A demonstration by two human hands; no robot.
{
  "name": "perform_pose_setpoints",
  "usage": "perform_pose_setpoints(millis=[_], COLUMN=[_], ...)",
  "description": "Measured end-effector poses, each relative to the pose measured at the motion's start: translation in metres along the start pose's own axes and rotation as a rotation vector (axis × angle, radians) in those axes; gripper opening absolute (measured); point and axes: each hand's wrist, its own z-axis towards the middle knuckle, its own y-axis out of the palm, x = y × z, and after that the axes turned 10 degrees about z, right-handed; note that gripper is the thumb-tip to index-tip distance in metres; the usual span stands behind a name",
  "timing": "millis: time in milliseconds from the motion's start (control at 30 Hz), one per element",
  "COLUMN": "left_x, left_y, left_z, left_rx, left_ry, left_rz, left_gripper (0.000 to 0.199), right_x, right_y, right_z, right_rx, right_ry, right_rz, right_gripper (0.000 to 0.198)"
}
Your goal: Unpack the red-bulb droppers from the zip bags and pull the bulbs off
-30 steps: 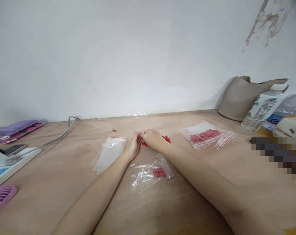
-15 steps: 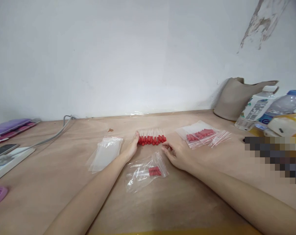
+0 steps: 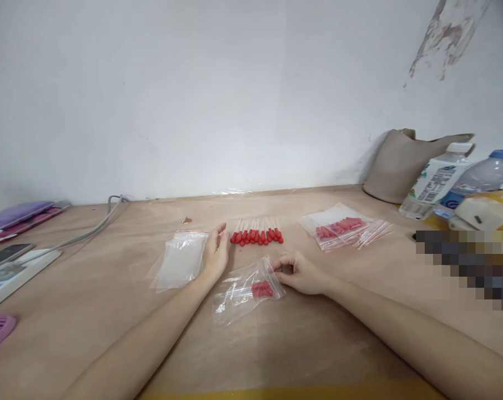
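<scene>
Several thin clear sticks with red bulb-like ends [image 3: 257,237], like droppers, lie in a row at the middle of the table. My left hand [image 3: 216,251] is open just left of the row, apart from it, with fingers stretched out and nothing held. Nearer to me lies a clear zip bag [image 3: 235,294] with several of the red-ended sticks inside. My right hand [image 3: 295,271] has thumb and fingertips closed on the zip edge of this bag, at its upper right. Beside my left hand is a stack of flat clear zip bags [image 3: 179,264].
Filled zip bags [image 3: 338,226] with red-ended sticks lie at the right. Plastic bottles [image 3: 434,183] and a grey-brown container [image 3: 395,166] stand behind them. On the left are a power strip [image 3: 22,275], a cable [image 3: 89,236], a phone [image 3: 12,254] and purple packets [image 3: 22,215].
My left hand has moved left, away from the row of red-ended sticks. My right hand has come down from the row's right end and closed on the bag's edge.
</scene>
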Motion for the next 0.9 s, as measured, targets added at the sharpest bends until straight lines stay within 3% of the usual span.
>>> perform_pose_setpoints(millis=[33, 67, 133, 200, 267, 400, 600, 767, 900], left_x=[0.007, 0.015, 0.027, 0.034, 0.034, 0.026, 0.027, 0.029, 0.027], left_y=[-0.003, -0.006, -0.013, -0.018, -0.021, -0.020, -0.019, -0.022, -0.026], left_z=[-0.012, -0.024, -0.049, -0.067, -0.077, -0.076, -0.074, -0.073, -0.073], left_rx=[-0.008, -0.094, -0.368, -0.566, -0.645, -0.678, -0.699, -0.735, -0.756], left_ry=[0.052, 0.188, 0.377, 0.418, 0.417, 0.419, 0.444, 0.456, 0.451], left_rz=[0.046, 0.195, 0.451, 0.654, 0.790, 0.898, 0.879, 0.862, 0.891], left_gripper=[0.031, 0.032, 0.034, 0.043, 0.049, 0.055, 0.054, 0.057, 0.060], right_x=[-0.001, -0.002, -0.004, -0.006, -0.008, -0.013, -0.025, -0.031, -0.026], right_y=[0.000, -0.001, -0.001, 0.000, 0.001, 0.004, 0.011, 0.016, 0.013], right_z=[0.000, 0.000, -0.001, -0.001, -0.001, -0.003, -0.007, -0.010, -0.007], right_rx=[-0.050, -0.094, -0.150, -0.169, -0.165, -0.187, -0.215, -0.185, -0.172], right_ry=[-0.012, -0.025, -0.055, -0.076, -0.075, -0.090, -0.146, -0.049, 0.039], right_rz=[0.035, 0.067, 0.098, 0.082, 0.051, 0.008, -0.106, -0.121, 0.050], right_gripper=[0.016, 0.017, 0.020, 0.022, 0.024, 0.025, 0.015, 0.010, 0.013])
